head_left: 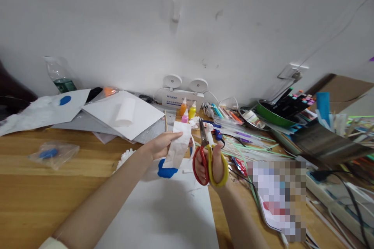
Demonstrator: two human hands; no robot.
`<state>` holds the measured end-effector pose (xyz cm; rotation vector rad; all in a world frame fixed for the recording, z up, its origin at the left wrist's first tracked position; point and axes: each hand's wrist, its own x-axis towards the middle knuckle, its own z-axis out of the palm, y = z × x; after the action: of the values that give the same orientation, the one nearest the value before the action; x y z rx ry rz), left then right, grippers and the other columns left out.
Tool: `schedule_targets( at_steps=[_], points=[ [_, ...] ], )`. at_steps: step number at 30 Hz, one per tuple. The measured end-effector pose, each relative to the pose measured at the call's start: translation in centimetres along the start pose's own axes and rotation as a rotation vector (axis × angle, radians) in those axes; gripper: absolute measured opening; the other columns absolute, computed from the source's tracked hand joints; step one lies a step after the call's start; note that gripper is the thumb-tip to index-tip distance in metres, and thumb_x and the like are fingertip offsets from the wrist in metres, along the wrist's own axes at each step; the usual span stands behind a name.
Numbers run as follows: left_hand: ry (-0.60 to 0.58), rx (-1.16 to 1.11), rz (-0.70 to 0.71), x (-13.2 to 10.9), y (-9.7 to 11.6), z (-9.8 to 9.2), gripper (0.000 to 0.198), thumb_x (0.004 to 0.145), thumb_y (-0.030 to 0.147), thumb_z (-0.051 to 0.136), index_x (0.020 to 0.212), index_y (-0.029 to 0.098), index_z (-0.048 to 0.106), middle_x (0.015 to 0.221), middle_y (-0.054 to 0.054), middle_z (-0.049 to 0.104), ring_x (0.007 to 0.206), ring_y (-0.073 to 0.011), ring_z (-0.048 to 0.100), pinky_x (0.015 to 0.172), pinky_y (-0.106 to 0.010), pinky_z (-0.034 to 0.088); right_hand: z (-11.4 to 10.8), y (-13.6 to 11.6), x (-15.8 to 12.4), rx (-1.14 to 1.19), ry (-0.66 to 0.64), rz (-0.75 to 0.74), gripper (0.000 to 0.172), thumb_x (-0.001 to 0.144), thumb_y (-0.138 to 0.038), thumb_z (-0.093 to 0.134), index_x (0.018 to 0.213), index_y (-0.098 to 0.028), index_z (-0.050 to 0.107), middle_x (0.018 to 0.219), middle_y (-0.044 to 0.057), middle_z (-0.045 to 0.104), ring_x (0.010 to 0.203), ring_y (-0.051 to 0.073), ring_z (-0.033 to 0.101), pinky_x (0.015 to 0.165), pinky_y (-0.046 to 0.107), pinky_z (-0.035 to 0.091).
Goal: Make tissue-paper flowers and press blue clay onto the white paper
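Note:
My left hand (163, 144) pinches the upper part of a white paper strip (177, 148), which hangs down in front of its fingers. To the right, my right hand (212, 165) has its fingers through the handles of scissors (203, 140), one handle red and one yellow. The blades point up and away, just right of the strip and apart from it. Beneath the hands lies a large white sheet (172, 210) with a blue patch (166, 169) near its far edge. White crumpled material (125, 158) sits beside my left forearm.
Small orange, yellow and pink bottles (185, 116) stand before a white box (172, 101). A paper roll (125, 112) rests on sheets at the left, near a plastic bag (55, 155). Markers, a green bowl (271, 114), strips and a blurred-out device (277, 202) crowd the right.

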<state>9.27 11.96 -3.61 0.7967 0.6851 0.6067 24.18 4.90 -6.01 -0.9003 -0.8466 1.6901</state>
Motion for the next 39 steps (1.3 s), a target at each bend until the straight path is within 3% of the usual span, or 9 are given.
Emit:
schedule_targets(
  at_steps=[5,12,16,20,25,28,30,32,39],
  points=[
    [-0.011,-0.001,-0.034,0.5,-0.3,-0.6,0.025,0.083,0.018,0.042,0.089,0.006,0.063,0.084,-0.013,0.069,0.080,-0.0173,0.063,0.080,-0.026,0.043,-0.4,-0.6,-0.2,0.099,0.078,-0.106,0.068,0.052,-0.085,0.030,0.049,-0.018,0.041,0.030,-0.007,0.036,0.021,0.005,0.030,0.020,0.016,0.028],
    [-0.058,0.000,0.002,-0.2,0.3,0.2,0.026,0.082,0.023,0.044,0.093,0.007,0.061,0.079,-0.012,0.068,0.072,-0.0181,0.062,0.073,-0.032,0.046,-0.8,-0.4,0.1,0.138,0.044,-0.158,0.065,0.054,-0.082,0.038,0.049,-0.018,0.042,0.029,-0.006,0.038,0.021,0.006,0.032,0.019,0.016,0.028],
    [0.031,0.011,-0.016,-2.5,-0.6,1.6,0.019,0.079,0.025,0.049,0.087,0.010,0.058,0.068,-0.006,0.064,0.064,-0.0169,0.059,0.069,-0.034,0.046,-0.8,-0.1,0.5,0.110,0.041,-0.166,0.062,0.056,-0.079,0.040,0.048,-0.018,0.042,0.028,-0.007,0.038,0.019,0.005,0.031,0.019,0.016,0.027],
    [0.253,0.327,-0.016,-6.3,-3.7,2.1,0.026,0.072,0.039,0.056,0.074,0.014,0.055,0.065,-0.001,0.058,0.063,-0.0153,0.054,0.061,-0.027,0.041,-0.3,0.3,0.4,0.041,0.064,-0.125,0.053,0.064,-0.070,0.042,0.048,-0.020,0.038,0.027,-0.008,0.035,0.019,0.005,0.028,0.019,0.016,0.025],
    [0.572,0.785,0.110,-9.6,-7.7,0.2,0.033,0.074,0.044,0.048,0.055,0.016,0.049,0.052,0.003,0.044,0.053,-0.0135,0.044,0.051,-0.024,0.031,0.0,0.7,-0.2,-0.387,0.132,-0.071,0.045,0.071,-0.061,0.044,0.052,-0.021,0.038,0.030,-0.010,0.032,0.022,0.006,0.025,0.023,0.017,0.021],
    [0.661,0.950,0.285,-10.2,-8.2,-1.8,0.028,0.076,0.040,0.045,0.073,0.015,0.058,0.062,-0.001,0.054,0.060,-0.0168,0.050,0.057,-0.027,0.037,0.4,0.6,-0.5,-0.924,0.152,-0.130,0.042,0.071,-0.054,0.050,0.049,-0.020,0.040,0.036,-0.006,0.037,0.032,0.009,0.035,0.033,0.020,0.023],
    [0.667,1.005,0.404,-10.6,-7.6,-3.0,0.035,0.077,0.037,0.045,0.104,0.016,0.054,0.092,-0.007,0.060,0.080,-0.0200,0.056,0.068,-0.029,0.042,0.8,0.5,-0.8,-1.246,0.184,-0.121,0.041,0.072,-0.051,0.050,0.047,-0.019,0.044,0.042,-0.002,0.044,0.041,0.012,0.043,0.039,0.022,0.024],
    [0.688,1.074,0.469,-11.1,-6.4,-4.1,0.045,0.080,0.037,0.042,0.120,0.018,0.044,0.114,-0.011,0.054,0.097,-0.0216,0.054,0.078,-0.032,0.043,1.5,0.6,-1.2,-1.472,0.215,-0.070,0.041,0.075,-0.050,0.046,0.050,-0.018,0.050,0.049,0.003,0.054,0.049,0.017,0.051,0.044,0.024,0.027],
    [0.956,1.479,0.734,-10.9,1.8,-7.0,0.036,0.081,0.032,0.037,0.111,0.017,0.051,0.116,-0.008,0.052,0.111,-0.0227,0.044,0.097,-0.035,0.031,3.2,2.8,-3.8,-1.630,0.302,0.063,0.035,0.080,-0.043,0.039,0.074,-0.015,0.061,0.073,0.013,0.066,0.067,0.026,0.061,0.052,0.028,0.035]
  ],
)
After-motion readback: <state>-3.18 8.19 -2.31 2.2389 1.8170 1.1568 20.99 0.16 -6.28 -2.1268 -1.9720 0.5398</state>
